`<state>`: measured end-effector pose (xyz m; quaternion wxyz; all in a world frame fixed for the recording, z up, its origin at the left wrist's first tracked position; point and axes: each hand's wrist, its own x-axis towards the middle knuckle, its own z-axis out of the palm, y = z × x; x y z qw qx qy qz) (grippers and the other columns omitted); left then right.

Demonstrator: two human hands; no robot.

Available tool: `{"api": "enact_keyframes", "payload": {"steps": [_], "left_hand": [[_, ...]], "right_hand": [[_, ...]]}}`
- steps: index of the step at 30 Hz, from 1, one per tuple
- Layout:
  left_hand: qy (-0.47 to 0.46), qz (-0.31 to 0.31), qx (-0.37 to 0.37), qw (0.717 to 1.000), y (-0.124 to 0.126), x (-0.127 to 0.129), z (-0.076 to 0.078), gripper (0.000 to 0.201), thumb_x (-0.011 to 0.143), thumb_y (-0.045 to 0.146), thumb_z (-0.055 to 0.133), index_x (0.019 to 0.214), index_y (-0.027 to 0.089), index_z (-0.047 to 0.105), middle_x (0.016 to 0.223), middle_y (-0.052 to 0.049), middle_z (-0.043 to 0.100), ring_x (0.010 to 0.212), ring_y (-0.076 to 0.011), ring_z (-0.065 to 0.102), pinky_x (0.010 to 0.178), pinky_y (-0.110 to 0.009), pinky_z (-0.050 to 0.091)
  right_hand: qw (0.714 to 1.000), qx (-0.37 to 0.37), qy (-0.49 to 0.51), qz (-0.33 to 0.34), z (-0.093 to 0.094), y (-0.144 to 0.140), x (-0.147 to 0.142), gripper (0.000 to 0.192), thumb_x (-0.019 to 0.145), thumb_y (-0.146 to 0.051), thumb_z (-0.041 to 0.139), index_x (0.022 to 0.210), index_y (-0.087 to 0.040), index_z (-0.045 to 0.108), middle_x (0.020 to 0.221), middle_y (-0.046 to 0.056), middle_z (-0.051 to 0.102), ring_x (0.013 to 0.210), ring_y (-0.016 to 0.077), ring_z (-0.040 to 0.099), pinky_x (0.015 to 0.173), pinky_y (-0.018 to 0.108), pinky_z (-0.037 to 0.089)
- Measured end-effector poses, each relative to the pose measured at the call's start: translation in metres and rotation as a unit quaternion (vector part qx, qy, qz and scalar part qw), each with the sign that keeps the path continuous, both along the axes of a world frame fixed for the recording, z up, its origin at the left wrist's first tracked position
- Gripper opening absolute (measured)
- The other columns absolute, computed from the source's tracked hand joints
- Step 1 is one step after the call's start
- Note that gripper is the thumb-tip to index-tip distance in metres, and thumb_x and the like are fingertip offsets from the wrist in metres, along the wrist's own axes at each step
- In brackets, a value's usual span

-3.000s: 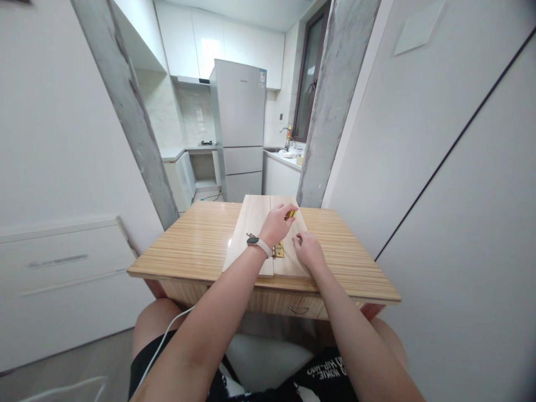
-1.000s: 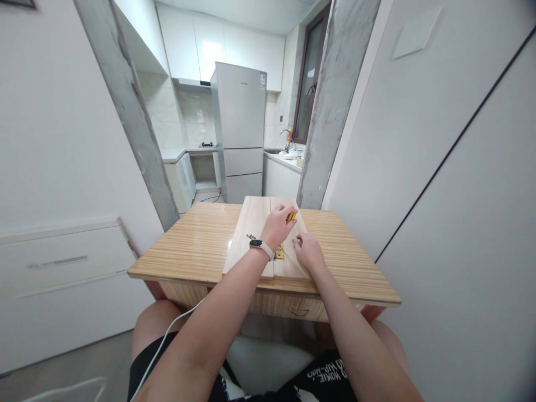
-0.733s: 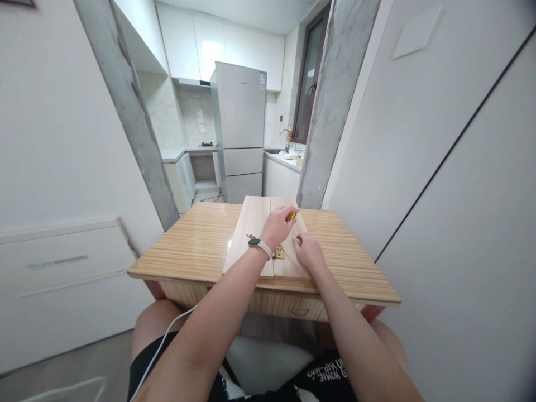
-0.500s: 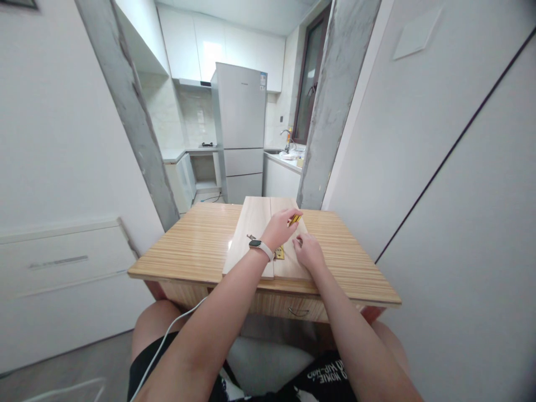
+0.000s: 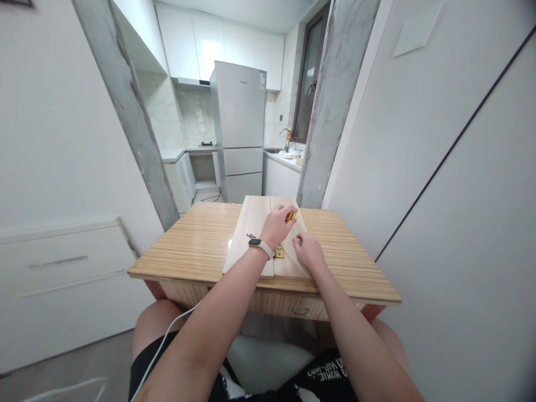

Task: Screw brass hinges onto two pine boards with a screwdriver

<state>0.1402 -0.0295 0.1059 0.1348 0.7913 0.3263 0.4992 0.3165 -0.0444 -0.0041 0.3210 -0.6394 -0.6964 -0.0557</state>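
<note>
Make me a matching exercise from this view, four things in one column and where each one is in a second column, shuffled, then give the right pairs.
Things:
1. yellow tool
2. brass hinge
3. watch
4. fridge

Places:
A. on the left wrist
B. standing in the kitchen behind the table
C. gripped in the left hand
D. lying across the seam between the two boards, beside the right hand

Pairs: 1-C, 2-D, 3-A, 4-B
</note>
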Motion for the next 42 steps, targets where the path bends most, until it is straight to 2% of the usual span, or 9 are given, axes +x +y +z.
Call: {"api": "enact_keyframes", "payload": {"steps": [9,14,21,28,35,39,42], "left_hand": [[0.013,-0.099,-0.012,0.995,-0.005,0.008,-0.001,0.035,0.093,0.004,0.063,0.121,0.023,0.071,0.109,-0.004,0.072,0.098,-0.0167,0.069,0.093,-0.032,0.058],[0.01,-0.061,0.0,0.998,-0.007,0.008,-0.001,0.03,0.09,0.011,0.074,0.117,0.024,0.072,0.116,-0.006,0.066,0.1,-0.0176,0.068,0.094,-0.033,0.058],[0.031,0.0,0.025,0.999,-0.01,0.007,0.003,0.03,0.089,0.011,0.074,0.115,0.025,0.073,0.101,-0.003,0.061,0.089,-0.0176,0.065,0.09,-0.033,0.055],[0.023,-0.007,0.018,1.0,-0.006,0.008,0.003,0.029,0.089,0.01,0.075,0.114,0.024,0.074,0.1,-0.004,0.065,0.088,-0.0179,0.066,0.088,-0.032,0.056],[0.014,-0.06,-0.016,0.998,0.001,0.005,0.001,0.034,0.091,0.008,0.069,0.12,0.025,0.074,0.104,-0.004,0.074,0.094,-0.0174,0.069,0.091,-0.032,0.059],[0.002,-0.095,-0.035,0.995,0.004,0.003,0.0,0.035,0.091,0.005,0.067,0.12,0.024,0.073,0.107,-0.004,0.076,0.094,-0.0167,0.072,0.091,-0.032,0.06],[-0.028,-0.112,-0.071,0.991,0.005,0.003,-0.001,0.044,0.09,0.003,0.068,0.129,0.024,0.067,0.104,-0.004,0.077,0.096,-0.0167,0.074,0.092,-0.033,0.061]], "right_hand": [[1.0,-0.005,0.009,-0.002,-0.004,0.005,0.002,0.012,0.099,-0.028,0.058,0.097,-0.019,0.067,0.104,0.011,0.072,0.1,0.0249,0.061,0.092,0.034,0.042],[1.0,-0.007,0.012,0.0,-0.004,0.005,0.002,0.014,0.1,-0.029,0.057,0.097,-0.019,0.067,0.103,0.011,0.071,0.101,0.0251,0.061,0.092,0.034,0.042],[1.0,-0.007,0.004,0.0,-0.002,0.003,0.001,0.015,0.1,-0.028,0.057,0.099,-0.019,0.068,0.104,0.013,0.071,0.102,0.0261,0.061,0.093,0.035,0.043],[1.0,-0.001,0.001,0.002,-0.002,0.003,0.001,0.014,0.1,-0.028,0.057,0.099,-0.019,0.068,0.103,0.012,0.071,0.102,0.0262,0.061,0.093,0.035,0.042],[1.0,-0.006,-0.002,0.001,-0.002,0.001,0.0,0.014,0.1,-0.029,0.058,0.099,-0.019,0.068,0.104,0.013,0.072,0.103,0.026,0.061,0.095,0.035,0.043],[0.998,-0.009,0.058,0.013,0.001,0.001,0.0,0.017,0.098,-0.031,0.059,0.102,-0.018,0.07,0.108,0.014,0.073,0.104,0.0265,0.064,0.096,0.037,0.046],[0.982,0.003,0.188,0.03,0.015,-0.001,0.001,0.027,0.1,-0.04,0.056,0.109,-0.018,0.07,0.111,0.015,0.075,0.1,0.0259,0.068,0.092,0.038,0.052]]}}
